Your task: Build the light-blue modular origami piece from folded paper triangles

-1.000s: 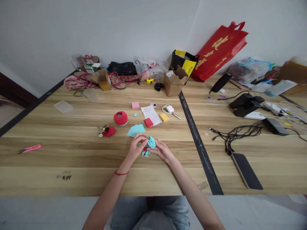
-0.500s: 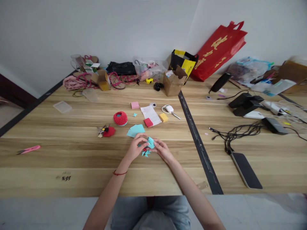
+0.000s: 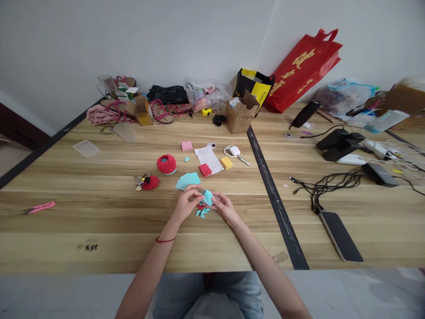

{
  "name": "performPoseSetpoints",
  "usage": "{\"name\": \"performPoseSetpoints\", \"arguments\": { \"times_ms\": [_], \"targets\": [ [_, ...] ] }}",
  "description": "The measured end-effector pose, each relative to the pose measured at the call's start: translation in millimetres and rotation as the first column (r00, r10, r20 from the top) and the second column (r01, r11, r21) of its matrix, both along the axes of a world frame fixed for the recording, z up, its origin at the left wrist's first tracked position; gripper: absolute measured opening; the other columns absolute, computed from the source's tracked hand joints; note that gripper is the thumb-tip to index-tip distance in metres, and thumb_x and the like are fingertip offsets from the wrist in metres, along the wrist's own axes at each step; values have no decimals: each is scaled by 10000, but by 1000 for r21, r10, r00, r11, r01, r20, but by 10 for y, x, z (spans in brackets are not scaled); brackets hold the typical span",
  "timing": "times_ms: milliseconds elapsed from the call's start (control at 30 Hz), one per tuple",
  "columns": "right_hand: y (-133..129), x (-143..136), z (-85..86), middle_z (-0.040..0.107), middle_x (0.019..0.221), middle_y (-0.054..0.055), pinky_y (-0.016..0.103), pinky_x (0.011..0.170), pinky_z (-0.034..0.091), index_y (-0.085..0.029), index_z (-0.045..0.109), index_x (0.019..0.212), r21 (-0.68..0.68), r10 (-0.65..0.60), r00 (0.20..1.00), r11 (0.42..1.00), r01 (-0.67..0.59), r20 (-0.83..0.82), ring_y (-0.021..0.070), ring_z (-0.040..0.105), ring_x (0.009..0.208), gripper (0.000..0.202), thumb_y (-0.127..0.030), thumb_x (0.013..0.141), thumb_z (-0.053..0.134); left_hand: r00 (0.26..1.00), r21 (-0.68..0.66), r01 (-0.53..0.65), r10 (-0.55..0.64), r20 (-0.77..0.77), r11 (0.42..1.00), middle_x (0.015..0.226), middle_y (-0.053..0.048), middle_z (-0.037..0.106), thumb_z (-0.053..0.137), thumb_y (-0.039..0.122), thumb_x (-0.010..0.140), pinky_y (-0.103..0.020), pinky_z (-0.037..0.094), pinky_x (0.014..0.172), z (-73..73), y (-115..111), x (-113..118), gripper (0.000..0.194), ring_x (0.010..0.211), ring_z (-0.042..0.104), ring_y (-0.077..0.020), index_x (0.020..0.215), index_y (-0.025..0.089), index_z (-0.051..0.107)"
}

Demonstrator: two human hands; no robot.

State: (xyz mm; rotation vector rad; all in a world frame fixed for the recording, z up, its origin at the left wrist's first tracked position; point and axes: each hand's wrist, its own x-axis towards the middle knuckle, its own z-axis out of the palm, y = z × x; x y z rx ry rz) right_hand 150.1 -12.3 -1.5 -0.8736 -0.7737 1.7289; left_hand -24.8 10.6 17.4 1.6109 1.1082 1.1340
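Between my two hands is a small light-blue folded-paper piece built of interlocked units. My left hand pinches its left side, and my right hand grips its right side with bent fingers. Just below lie loose blue folded-paper triangles, with a bit of red paper partly hidden by the left fingers. Flat blue paper sheets rest beyond my left hand. Farther off stands a round red folded-paper ball with an opening on top and blue at its base.
Red paper squares lie on a written sheet, beside yellow squares and pink squares. Pink-handled snips lie at left. A paper bag stands at the back; cables and a power bank lie right.
The blue folded-paper piece has turned slightly in my hands. My left fingers have shifted in toward its top left side. The things on the table stay where they were.
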Motion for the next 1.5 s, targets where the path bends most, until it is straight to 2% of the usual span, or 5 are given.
{"name": "performPoseSetpoints", "arguments": {
  "times_ms": [433, 633, 767, 900, 1500],
  "targets": [
    [12, 17, 41, 716, 904, 45, 376, 790, 552, -193, 655, 993, -2, 41, 999, 999, -41, -16, 196, 697, 749, 390, -413, 685, 746, 998, 104, 10, -4, -61, 995, 1029, -92, 617, 678, 312, 764, -394, 401, 961, 112, -38, 42, 143, 1045, 555, -228, 714, 182, 644],
    [11, 67, 63, 717, 898, 43, 321, 723, 556, -192, 648, 994, 21, -73, 997, 997, 73, 12, 187, 690, 718, 385, -414, 694, 738, 970, -131, -11, 43, 240, 991, 1144, -112, 608, 657, 467, 753, -384, 429, 933, 36, 22, -36, 302, 1092, 543, -251, 734, 165, 663],
    [0, 84, 75, 719, 857, 33, 318, 687, 558, -205, 617, 1038, -1, -21, 999, 1000, 21, -31, 182, 696, 674, 400, -416, 715, 721, 903, -348, 105, 58, 427, 931, 1210, -116, 597, 653, 539, 726, -359, 481, 851, -57, 39, -3, 383, 1009, 588, -233, 777, 159, 650],
    [-12, 73, 116, 720, 883, 37, 336, 707, 563, -212, 605, 1059, -13, 42, 997, 999, -43, -71, 192, 708, 696, 394, -391, 727, 717, 861, -411, 159, 77, 502, 898, 1204, -117, 607, 651, 528, 732, -381, 491, 873, -65, 46, 38, 366, 1003, 601, -234, 772, 165, 645],
    [-46, 82, 121, 723, 967, 64, 352, 767, 557, -201, 607, 1077, -13, 105, 993, 994, -106, -56, 221, 718, 791, 429, -328, 694, 752, 923, -387, 125, 36, 382, 913, 1203, -107, 610, 660, 437, 763, -328, 502, 831, -79, 9, 33, 353, 992, 615, -222, 977, 158, 693]
  ]
}}
